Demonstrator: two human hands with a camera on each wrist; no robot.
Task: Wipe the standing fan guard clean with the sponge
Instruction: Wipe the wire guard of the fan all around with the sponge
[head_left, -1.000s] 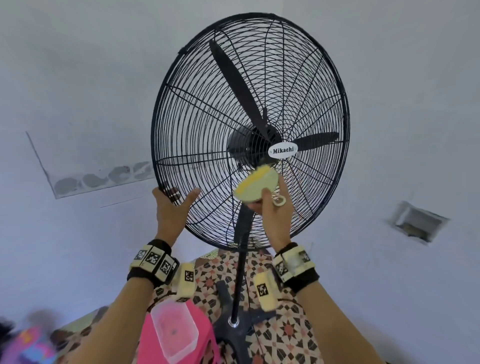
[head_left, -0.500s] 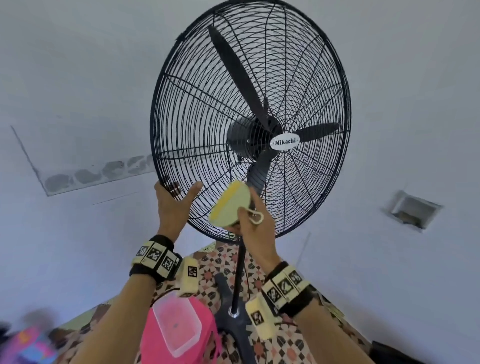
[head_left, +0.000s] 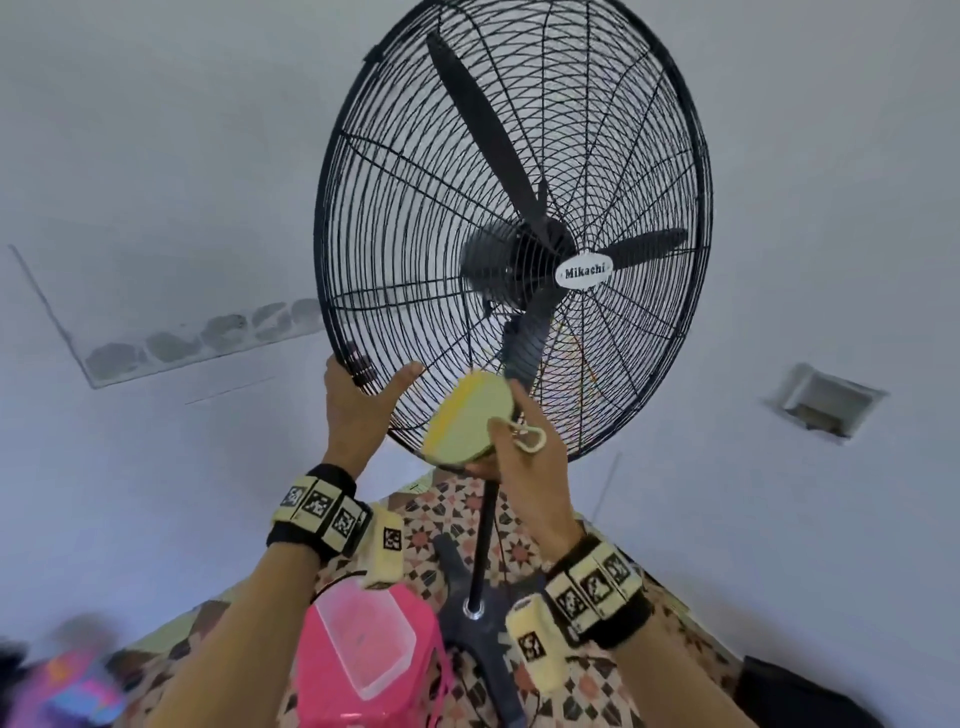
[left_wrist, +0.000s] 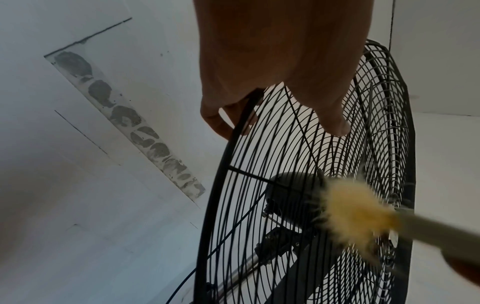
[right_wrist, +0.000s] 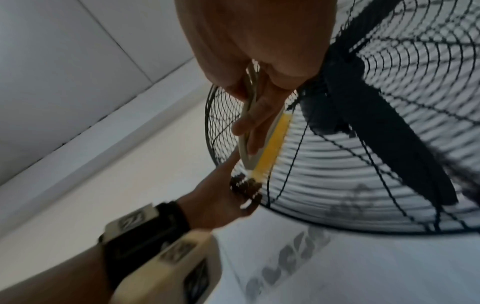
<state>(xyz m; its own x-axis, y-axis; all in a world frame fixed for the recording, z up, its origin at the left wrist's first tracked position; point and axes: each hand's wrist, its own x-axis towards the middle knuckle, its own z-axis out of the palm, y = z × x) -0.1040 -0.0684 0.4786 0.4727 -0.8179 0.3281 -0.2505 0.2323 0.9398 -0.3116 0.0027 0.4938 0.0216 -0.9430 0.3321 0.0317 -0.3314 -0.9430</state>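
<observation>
Since a second ago my right hand (head_left: 524, 457) has carried the sponge (head_left: 470, 418) down and leftward, from just under the white Mikachi badge (head_left: 583, 270) to the guard's lower rim at about 7 o'clock, while my left hand (head_left: 358, 410) has stayed where it was. Nearest me, a pink container (head_left: 363, 654) with a clear lid sits below my forearms at 6 o'clock, with the fan's dark base (head_left: 467, 623) and pole (head_left: 483, 530) rising just beyond it off a patterned floor (head_left: 519, 545). My right fingers and thumb are curled round the yellow and pale green sponge, pinching it along with a small cord loop (head_left: 530, 436); the right wrist view shows its yellow edge (right_wrist: 270, 148) laid against the wires, touching them. My left hand clamps the black outer rim (left_wrist: 233, 144) at roughly 8 o'clock, fingers hooked behind it and thumb (left_wrist: 335, 123) stretched across the front wires. The two hands are near each other, with a short stretch of rim between them. The fan guard (head_left: 395, 218) is tilted, its face turned toward me and slightly right. Open room lies all round the guard's left, top and right edges; below, the pole and my own arms crowd the 6 o'clock side. Beyond the wires the black blades (head_left: 483, 119) stand at about 11, 3 and 6 o'clock. Farthest back is the pale wall (head_left: 156, 156), with a rough grey patched strip (head_left: 208, 338) at 9 o'clock and a recessed box (head_left: 821, 400) at 3 o'clock.
</observation>
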